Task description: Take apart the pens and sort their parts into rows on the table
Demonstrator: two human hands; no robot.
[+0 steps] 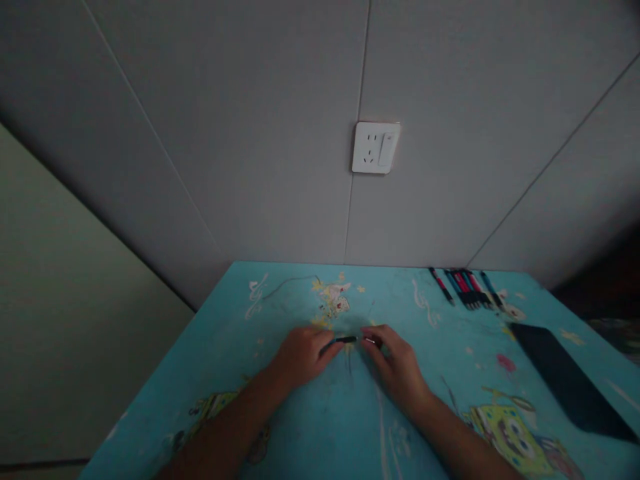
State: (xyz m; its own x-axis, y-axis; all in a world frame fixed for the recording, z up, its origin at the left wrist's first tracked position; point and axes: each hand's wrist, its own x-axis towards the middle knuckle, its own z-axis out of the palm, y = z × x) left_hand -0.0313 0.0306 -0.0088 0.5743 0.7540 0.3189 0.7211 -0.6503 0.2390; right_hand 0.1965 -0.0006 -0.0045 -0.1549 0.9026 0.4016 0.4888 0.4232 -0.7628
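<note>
My left hand [303, 353] is closed around a slim pen [345, 339] with a blue body and a black grip. The pen lies level, its black end pointing right. Facing it, my right hand [395, 360] pinches a small dark piece [371, 341] with a shiny streak. What kind of piece it is I cannot make out. Only a narrow gap shows between the pen's end and the right fingertips. Both hands are low over the middle of the blue patterned table cover [320, 413].
At the back right, several pens [470, 289] in red, blue and black lie side by side, one [442, 287] a little apart. A dark flat rectangular object [565, 377] rests at the right. Behind the table rises a grey wall with a white socket [376, 147].
</note>
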